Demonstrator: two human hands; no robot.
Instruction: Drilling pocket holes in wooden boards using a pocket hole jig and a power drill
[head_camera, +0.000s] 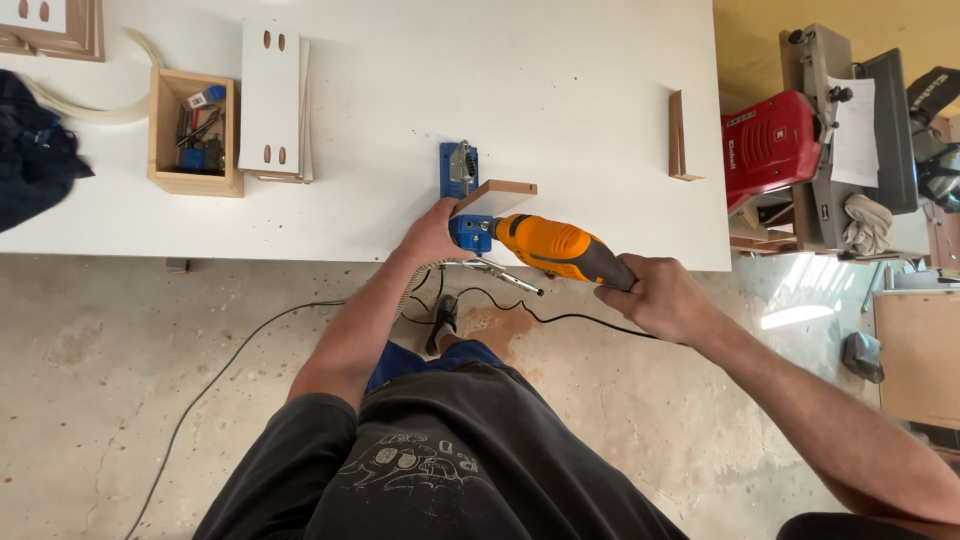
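Note:
My right hand (655, 295) grips the handle of an orange corded power drill (562, 250), which points left into a blue jig (464, 190) clamped near the front edge of the white table (560, 90). A white board with a wooden edge (497, 196) stands in the jig. My left hand (432, 232) rests against the jig and the board's lower left side. The drill's bit is hidden inside the blue block. The drill's black cord (540, 318) trails down to the concrete floor.
On the table's left stand a wooden box of small tools (195, 135), stacked white panels with slot holes (272, 100) and a dark cloth (35, 150). A small upright wood piece (680, 135) is at the right. A red machine (770, 145) stands beyond the table's right end.

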